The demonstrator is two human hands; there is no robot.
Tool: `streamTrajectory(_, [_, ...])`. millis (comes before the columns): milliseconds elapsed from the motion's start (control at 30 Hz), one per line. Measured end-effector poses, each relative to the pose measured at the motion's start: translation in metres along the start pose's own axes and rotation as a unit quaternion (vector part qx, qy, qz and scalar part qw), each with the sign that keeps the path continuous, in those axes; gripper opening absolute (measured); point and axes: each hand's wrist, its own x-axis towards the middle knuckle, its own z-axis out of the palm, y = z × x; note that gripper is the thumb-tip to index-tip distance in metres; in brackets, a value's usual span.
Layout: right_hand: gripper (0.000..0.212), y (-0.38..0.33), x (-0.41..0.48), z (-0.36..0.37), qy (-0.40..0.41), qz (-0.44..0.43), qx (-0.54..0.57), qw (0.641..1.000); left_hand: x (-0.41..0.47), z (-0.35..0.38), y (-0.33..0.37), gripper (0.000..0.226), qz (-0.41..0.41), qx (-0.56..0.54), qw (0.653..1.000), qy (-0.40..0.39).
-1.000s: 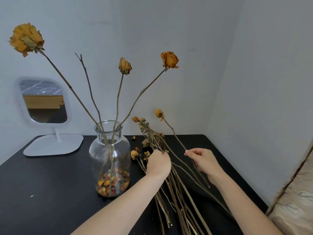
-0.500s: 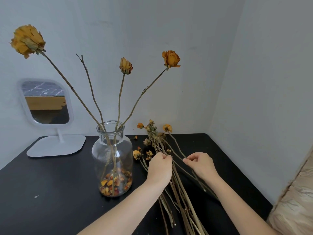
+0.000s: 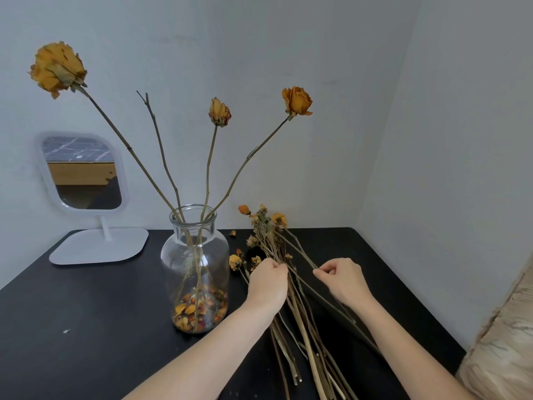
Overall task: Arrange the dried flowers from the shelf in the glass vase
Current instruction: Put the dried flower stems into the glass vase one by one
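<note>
Straw-coloured single stem [image 3: 297, 245], held up clear of the rest a second earlier, had been lowered; its yellow head now lay among the heads of the bundle [image 3: 266, 241], centre-right of the frame. The right hand [image 3: 343, 281] pinched that stem between thumb and forefinger, its other fingers curled. The left hand [image 3: 268, 284] was closed over the bundle just below the heads, fingers wrapped round the stems; how firmly could not be told. The view had also drawn slightly nearer.

Assessment: the stem had not gone toward the glass vase [image 3: 196, 261]. It was judged that the person was either returning it or still separating it from tangled neighbours, so the pick was not yet complete. The vase, left of centre, held three standing roses [image 3: 219, 111] and one bare twig [image 3: 155, 134], with loose petals [image 3: 199, 310] at its bottom. Most of the flowers remained outside it, lying just right of the vase with cut ends toward the lower edge.

Surface: a black top [image 3: 86, 327], with small fallen buds [image 3: 235, 261] between vase and bundle and a pale speck [image 3: 67, 331] at lower left. A white-framed mirror [image 3: 82, 171] stood on its flat base at mid left. Room: plain pale walls [image 3: 461, 140] met in a corner at right; a beige textured material [image 3: 504, 342], nature uncertain, showed at lower right.
</note>
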Motion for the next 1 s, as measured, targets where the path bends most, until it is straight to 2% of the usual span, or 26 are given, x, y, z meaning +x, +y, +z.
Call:
streamTrajectory(300, [0.016,-0.003,-0.003,-0.005,0.057,0.007,-0.018,0.998,0.001,-0.002,-0.007,0.022,0.020,0.078,0.997,0.000])
streamTrajectory(467, [0.014,-0.002,-0.001,-0.008,0.075,0.019,0.004,0.997,0.006,-0.009,-0.011,0.026,0.009,0.068,0.997,0.018])
streamTrajectory(667, [0.008,-0.001,-0.002,-0.005,0.024,0.030,-0.015,0.999,0.006,-0.011,-0.010,0.030,0.056,0.075,0.995,0.038])
streamTrajectory(833, [0.011,0.005,-0.005,0.001,-0.017,0.040,-0.025,0.999,0.000,-0.008,-0.001,0.022,0.098,0.054,0.994,-0.013])
streamTrajectory(1000, [0.016,0.007,-0.004,-0.008,-0.007,0.048,-0.004,0.999,-0.011,-0.007,0.010,0.022,0.175,0.111,0.976,-0.062])
